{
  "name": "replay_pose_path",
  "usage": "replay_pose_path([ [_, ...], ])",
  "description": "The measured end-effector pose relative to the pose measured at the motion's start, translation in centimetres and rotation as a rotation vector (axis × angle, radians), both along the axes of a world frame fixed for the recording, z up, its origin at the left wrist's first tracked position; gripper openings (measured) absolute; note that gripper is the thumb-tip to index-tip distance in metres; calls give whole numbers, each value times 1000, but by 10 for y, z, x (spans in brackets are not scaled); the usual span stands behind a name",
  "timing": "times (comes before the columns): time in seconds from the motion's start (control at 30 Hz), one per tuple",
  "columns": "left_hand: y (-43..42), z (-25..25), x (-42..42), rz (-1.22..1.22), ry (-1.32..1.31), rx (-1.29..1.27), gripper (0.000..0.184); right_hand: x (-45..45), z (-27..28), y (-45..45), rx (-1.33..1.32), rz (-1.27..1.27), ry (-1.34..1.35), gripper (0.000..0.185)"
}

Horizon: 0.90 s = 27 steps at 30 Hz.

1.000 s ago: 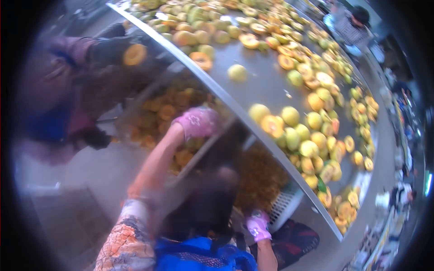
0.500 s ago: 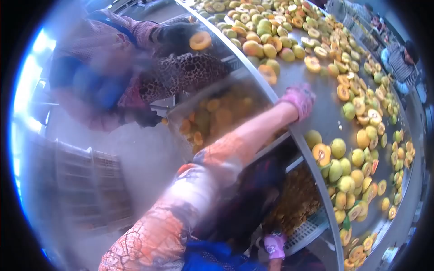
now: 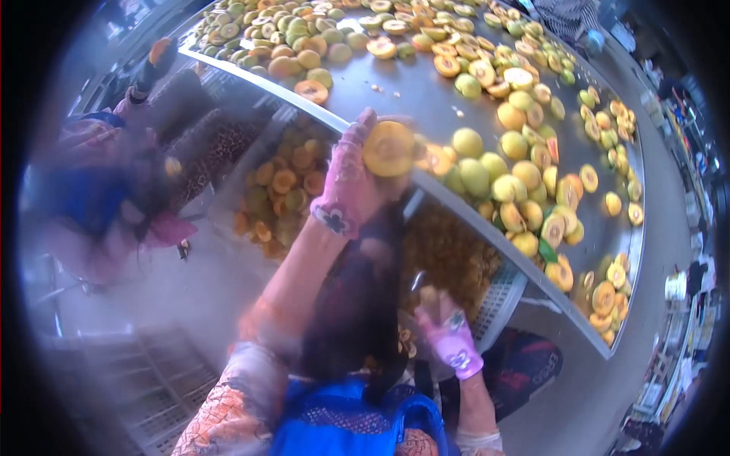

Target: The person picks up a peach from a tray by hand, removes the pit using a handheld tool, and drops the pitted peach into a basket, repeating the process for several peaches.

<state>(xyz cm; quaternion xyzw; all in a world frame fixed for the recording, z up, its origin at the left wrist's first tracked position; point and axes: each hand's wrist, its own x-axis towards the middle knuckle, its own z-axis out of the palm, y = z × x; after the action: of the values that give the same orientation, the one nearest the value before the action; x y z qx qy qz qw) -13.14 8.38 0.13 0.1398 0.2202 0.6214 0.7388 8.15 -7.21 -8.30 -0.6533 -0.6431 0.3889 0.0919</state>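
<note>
Raised over the near edge of the metal table, my left hand (image 3: 351, 178) in a pink glove is closed on a yellow peach half (image 3: 389, 149), its cut face turned up toward me. Lower down, my right hand (image 3: 454, 338) in a lilac glove has its fingers curled, with something small and brownish at the fingertips that I cannot make out. It is in front of a crate (image 3: 502, 292) of brown pieces, below the table edge. Whole and halved peaches (image 3: 525, 176) lie on the table (image 3: 426, 91) beyond my left hand.
A container of peach halves (image 3: 283, 181) stands under the table's near edge. At the left, a co-worker (image 3: 99, 182) sits with a raised dark-gloved hand holding a piece of fruit. White plastic crates (image 3: 152, 380) stand at lower left. Another person (image 3: 566, 17) is across the table.
My left hand has come back from the tabletop to the edge and now shows a peach half. My right hand has risen slightly. The view has swung right.
</note>
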Motion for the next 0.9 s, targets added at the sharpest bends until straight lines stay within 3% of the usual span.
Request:
replay_pose_path([
  [0.03, -15, 5, 12, 16, 89, 1, 40, 4, -6, -5, 26, -117, 216, 50],
  [0.07, -25, 8, 24, 27, 180, 13, 45, 16, -7, -10, 595, 241, 49, 45],
  [0.13, -41, -1, 47, 18, 193, -16, 45, 19, 23, -5, 752, 408, -230, 43],
  [0.2, -52, -15, 66, 95, 798, 221, 38, 15, 48, -4, 411, 59, 173, 40],
  [0.23, -59, -15, 79, 117, 822, 323, 37, 23, 36, -2, 986, 300, -199, 41],
  [0.27, -66, -11, 87, 91, 820, 318, 37, 27, 35, -3, 969, 281, -206, 41],
  [0.33, -79, -4, 101, -103, 159, -30, 34, 28, 33, -5, 1001, 223, -189, 43],
  [0.4, -85, -7, 117, -117, 209, -17, 35, 29, 36, -8, 1045, 207, -231, 46],
  [0.47, -88, -13, 127, -68, 370, 185, 35, 25, 41, -10, 594, -84, 41, 52],
  [0.5, -88, -14, 132, -79, 373, 184, 35, 25, 47, -9, 531, -187, 204, 58],
  [0.63, -90, -15, 139, -72, 316, 120, 31, 26, 41, -13, 568, -194, 150, 60],
  [0.73, -91, -16, 134, -90, 270, 143, 32, 26, 44, -12, 462, -279, 330, 51],
  [0.8, -93, -17, 131, -115, 238, 184, 33, 34, 29, -15, 882, 139, -68, 43],
  [0.9, -96, -15, 129, -74, 346, 257, 35, 33, 32, -20, 770, 149, -196, 39],
])
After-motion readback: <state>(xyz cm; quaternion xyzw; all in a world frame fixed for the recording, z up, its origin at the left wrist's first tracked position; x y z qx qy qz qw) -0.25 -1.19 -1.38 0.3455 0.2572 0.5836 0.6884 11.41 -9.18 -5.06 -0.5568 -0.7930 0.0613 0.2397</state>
